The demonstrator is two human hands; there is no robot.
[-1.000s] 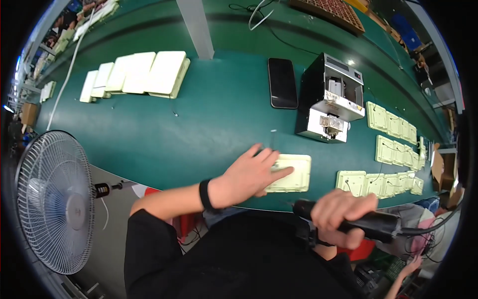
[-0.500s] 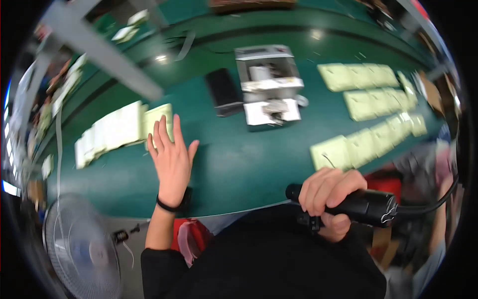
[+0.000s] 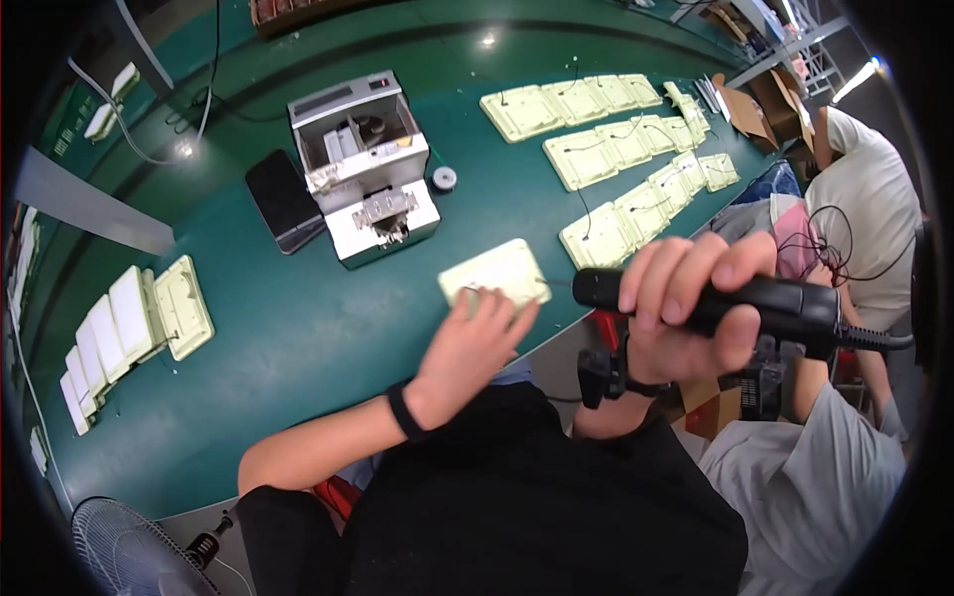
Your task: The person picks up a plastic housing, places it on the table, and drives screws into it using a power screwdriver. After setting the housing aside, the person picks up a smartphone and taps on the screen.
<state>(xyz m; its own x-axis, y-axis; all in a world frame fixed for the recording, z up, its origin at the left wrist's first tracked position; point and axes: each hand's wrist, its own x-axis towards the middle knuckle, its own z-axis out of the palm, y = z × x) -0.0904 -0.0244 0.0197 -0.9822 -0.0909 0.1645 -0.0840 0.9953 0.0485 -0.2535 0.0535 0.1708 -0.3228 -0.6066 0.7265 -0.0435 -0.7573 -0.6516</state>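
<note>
My left hand (image 3: 467, 353) rests with its fingers on the near edge of a pale yellow-green plastic panel (image 3: 497, 272) that lies flat on the green table (image 3: 298, 328), close to the front edge. My right hand (image 3: 686, 303) is closed around a black handheld power tool (image 3: 745, 303) with a cable running off to the right; the tool's tip points left toward the panel and sits just right of it, above the table edge. A black band is on my left wrist.
A white benchtop machine (image 3: 368, 164) stands behind the panel, a black phone (image 3: 283, 199) beside it. Rows of similar panels (image 3: 616, 149) with wires lie at right, a stack of panels (image 3: 139, 318) at left. Another person (image 3: 855, 209) sits at right. A fan (image 3: 129, 551) is at lower left.
My left hand has come back from the stack at left to the panel near the front edge. The right hand has lifted the tool toward the panel. The view has swung round.
</note>
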